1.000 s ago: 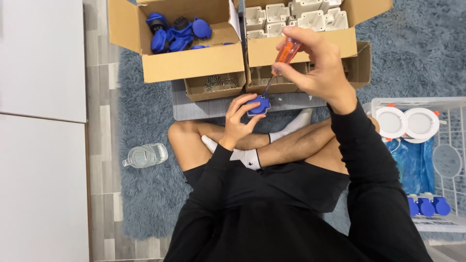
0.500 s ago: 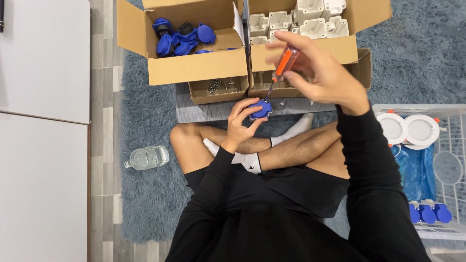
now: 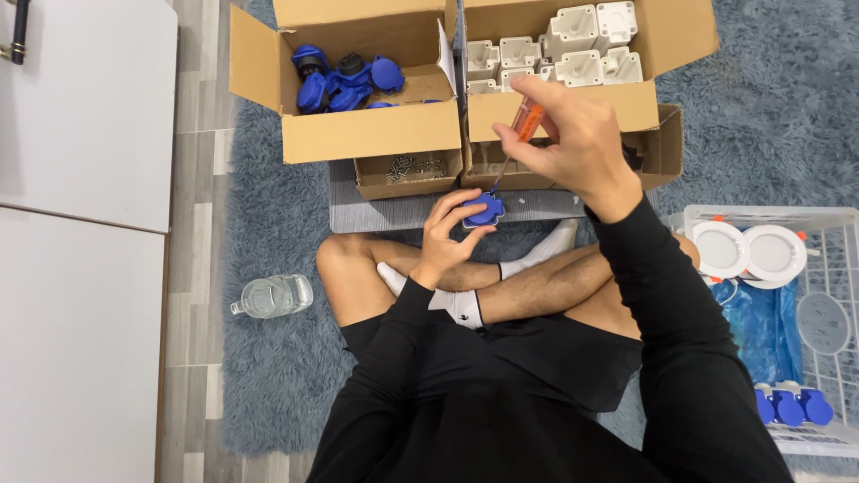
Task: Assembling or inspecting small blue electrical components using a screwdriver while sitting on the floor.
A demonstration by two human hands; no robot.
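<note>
Over grey carpet (image 3: 277, 376), left hand (image 3: 447, 234) grasps a blue socket (image 3: 484, 211); right hand (image 3: 573, 143) clenches an orange screwdriver (image 3: 528, 121) upon it.

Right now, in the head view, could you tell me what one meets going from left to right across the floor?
Clear plastic bottle → left hand holding a blue part → right hand with an orange-handled screwdriver → white round lamps in the white wire basket.

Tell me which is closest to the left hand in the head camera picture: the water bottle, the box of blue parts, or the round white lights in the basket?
From the left hand:
1. Box of blue parts, just ahead, slightly left.
2. Water bottle, on the rug to the left.
3. Round white lights, in the white basket far right.
</note>
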